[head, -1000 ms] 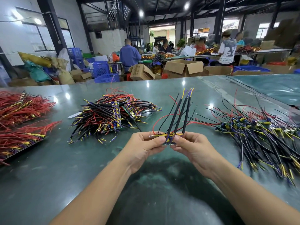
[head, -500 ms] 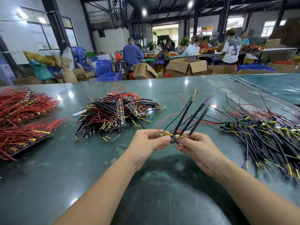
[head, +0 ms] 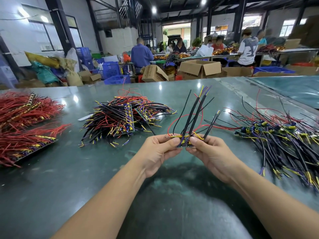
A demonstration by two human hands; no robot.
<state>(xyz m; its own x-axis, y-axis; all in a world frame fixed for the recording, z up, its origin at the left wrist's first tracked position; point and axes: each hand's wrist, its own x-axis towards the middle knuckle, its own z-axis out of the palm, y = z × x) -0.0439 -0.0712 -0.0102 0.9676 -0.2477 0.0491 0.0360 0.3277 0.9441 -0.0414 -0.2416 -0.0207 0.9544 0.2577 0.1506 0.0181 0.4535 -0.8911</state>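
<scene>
A small dark circuit board (head: pixel 183 144) is pinched between the fingers of the left hand (head: pixel 160 152) and the right hand (head: pixel 212 152), in the air above the near middle of the green tabletop (head: pixel 69 169). Thick black sleeved cables (head: pixel 193 114) fan up from it, leaning right, their tips bared to yellow and purple cores. A thin red wire (head: pixel 172 121) loops out to its left, and short yellow leads (head: pixel 198 136) curl across its top.

Left grip (head: pixel 160 152), right grip (head: pixel 213 156) bare; forearms bare to frame edge.
</scene>
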